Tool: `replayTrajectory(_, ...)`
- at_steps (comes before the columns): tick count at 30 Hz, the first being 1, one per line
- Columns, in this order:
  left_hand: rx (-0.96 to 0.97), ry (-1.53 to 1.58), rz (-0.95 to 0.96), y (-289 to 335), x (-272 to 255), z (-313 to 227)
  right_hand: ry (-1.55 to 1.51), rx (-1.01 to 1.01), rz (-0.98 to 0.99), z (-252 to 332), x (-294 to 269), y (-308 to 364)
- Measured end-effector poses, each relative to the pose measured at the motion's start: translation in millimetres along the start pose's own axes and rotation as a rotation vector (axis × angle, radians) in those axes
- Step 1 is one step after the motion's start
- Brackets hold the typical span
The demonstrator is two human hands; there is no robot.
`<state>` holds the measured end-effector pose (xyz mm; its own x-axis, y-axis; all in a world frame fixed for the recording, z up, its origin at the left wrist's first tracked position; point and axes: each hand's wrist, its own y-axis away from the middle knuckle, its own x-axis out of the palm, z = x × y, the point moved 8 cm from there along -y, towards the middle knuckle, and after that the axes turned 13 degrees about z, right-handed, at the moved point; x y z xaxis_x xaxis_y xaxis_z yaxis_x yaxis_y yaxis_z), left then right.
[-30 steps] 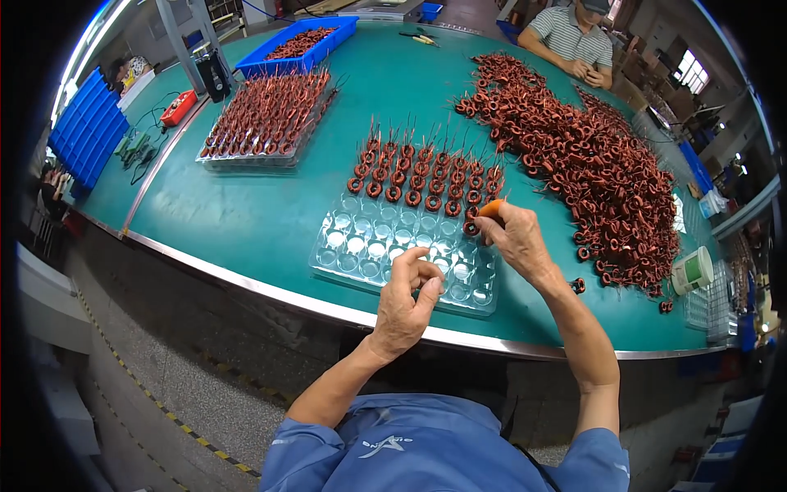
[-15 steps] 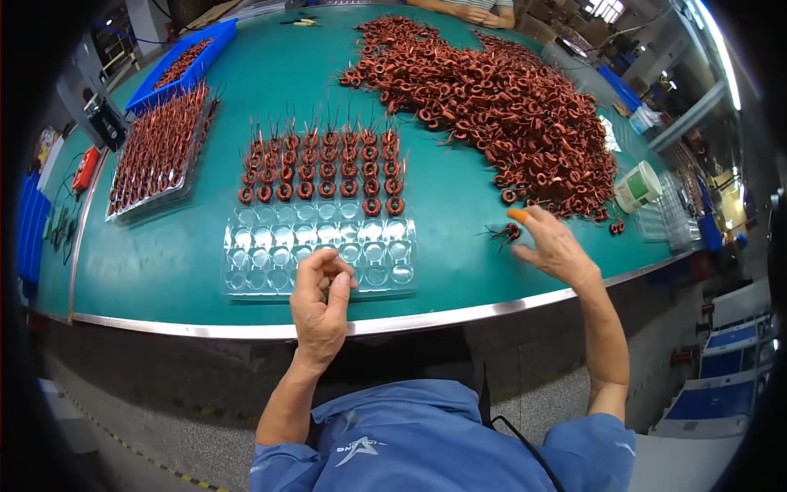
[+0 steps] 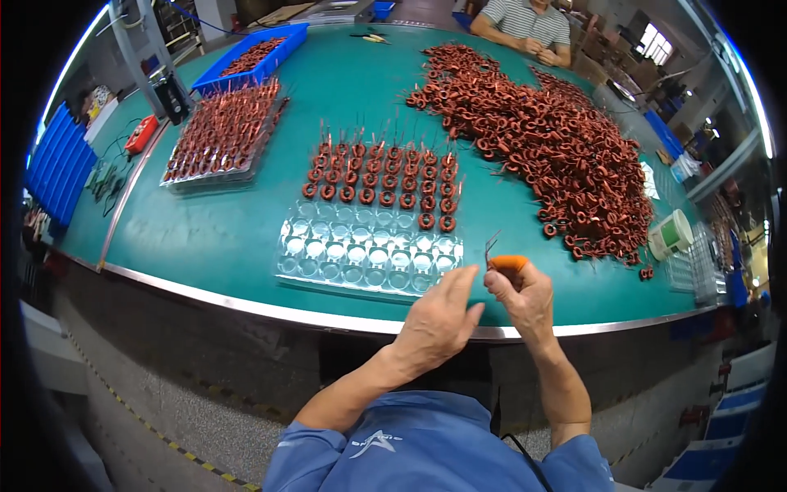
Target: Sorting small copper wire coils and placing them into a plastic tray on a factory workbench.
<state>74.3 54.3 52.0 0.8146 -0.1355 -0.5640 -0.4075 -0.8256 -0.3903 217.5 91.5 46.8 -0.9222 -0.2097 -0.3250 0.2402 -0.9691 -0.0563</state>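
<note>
My right hand (image 3: 529, 302), with an orange cover on one finger, is closed in a pinch on a copper-wound ring coil; its thin wire leads (image 3: 491, 246) stick up above the fingertips, while the ring is mostly hidden. Just left of it, my left hand (image 3: 438, 320) has its fingers stretched out and holds nothing. Both are over the table's front edge, by the right front corner of a clear plastic tray (image 3: 328, 277) with round pockets. Upright ring coils (image 3: 377, 176), leads up, fill the tray's far rows and two pockets of a nearer row at its right.
A big heap of loose coils (image 3: 541, 148) covers the table's right side. At left stand a filled coil tray (image 3: 217, 139) and a blue bin (image 3: 287, 37). A pale tub (image 3: 672, 234) lies tilted at right. Across the table sits another person (image 3: 525, 33).
My right hand has picked up a coil from beside the heap and brought it in toward my left hand. The left hand has moved off the tray toward it. The view has shifted.
</note>
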Motion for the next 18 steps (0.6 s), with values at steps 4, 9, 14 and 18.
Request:
replayTrajectory(4, 0.069, 0.058, -0.072, 2, -11, 1, -0.056, -0.074, 0.061, 12, 26, 3)
replayTrajectory(9, -0.042, 0.319, -0.023, 9, -28, 20, 0.13, -0.092, -0.136, 19, -4, 13)
replayTrajectory(14, -0.197, 0.87, 0.16, 19, -8, 29, 0.21, -0.225, 0.133, 43, 24, -3)
replayTrajectory(18, -0.271, 1.268, 0.337, 25, 10, 32, 0.206, -0.21, 0.149, 40, 36, 2)
